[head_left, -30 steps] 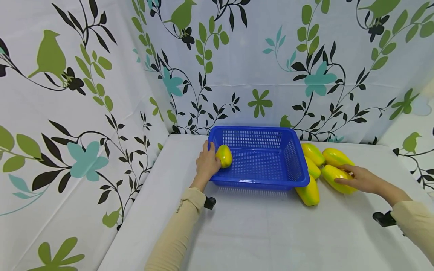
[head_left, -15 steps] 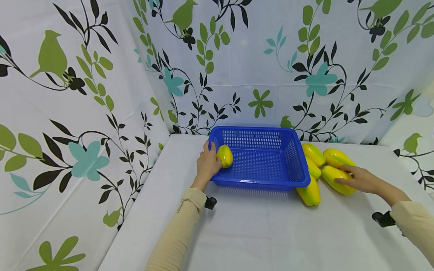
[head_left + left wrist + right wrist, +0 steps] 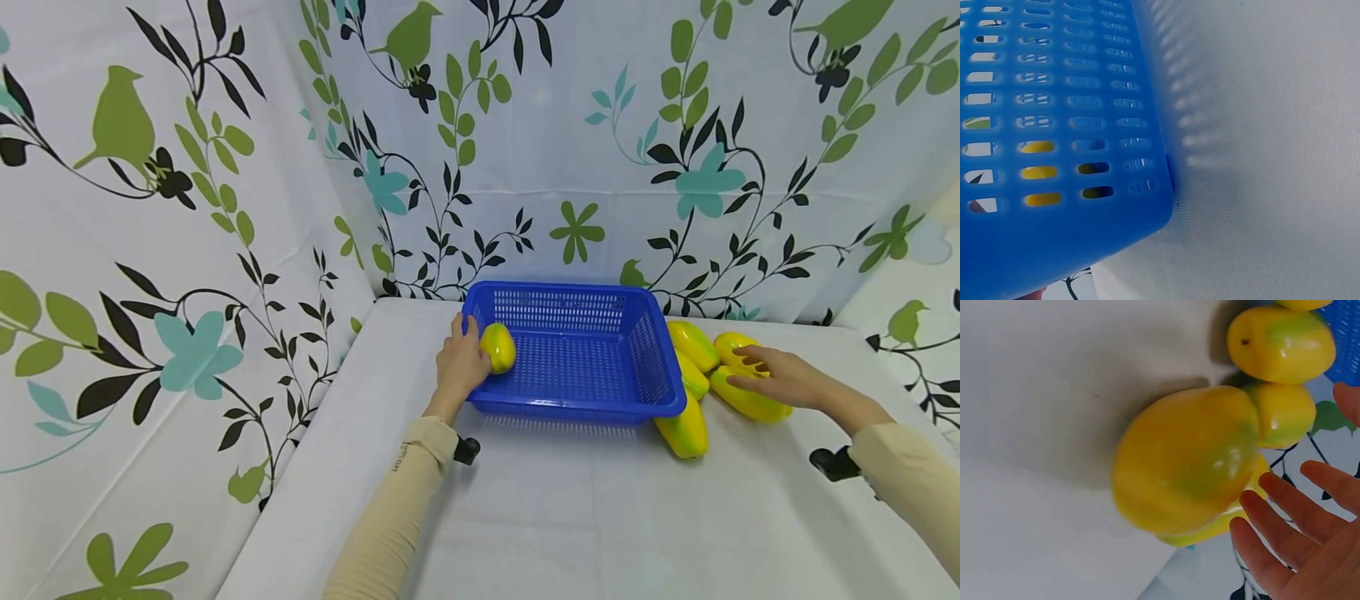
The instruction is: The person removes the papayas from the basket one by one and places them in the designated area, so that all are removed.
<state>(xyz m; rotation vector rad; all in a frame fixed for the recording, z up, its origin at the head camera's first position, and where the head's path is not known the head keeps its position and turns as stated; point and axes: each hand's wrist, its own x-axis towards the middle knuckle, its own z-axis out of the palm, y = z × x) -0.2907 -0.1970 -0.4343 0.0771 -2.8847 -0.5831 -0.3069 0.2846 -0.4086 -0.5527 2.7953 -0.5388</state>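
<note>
My left hand [image 3: 460, 360] grips the left rim of a blue perforated plastic basket [image 3: 577, 410]. One glossy yellow-green papaya [image 3: 498, 348] lies inside, close by that hand. The left wrist view is filled by the basket's slotted wall [image 3: 1066, 231], with yellow showing through some slots. On the right, my right hand [image 3: 791, 379] hovers over a papaya [image 3: 757, 398], its fingers spread and holding nothing. In the right wrist view this papaya [image 3: 1185, 462] lies just beyond the outstretched fingertips [image 3: 1247, 500].
Several more papayas lie against the basket's right side, one nearest the front [image 3: 684, 427] and one behind [image 3: 692, 344]. A white cloth covers the table [image 3: 585, 517]. Patterned curtains [image 3: 525, 167] stand behind and to the left.
My right hand has let go of the papaya it was touching and lifted slightly, up and to the left. The left hand and the basket have stayed in place.
</note>
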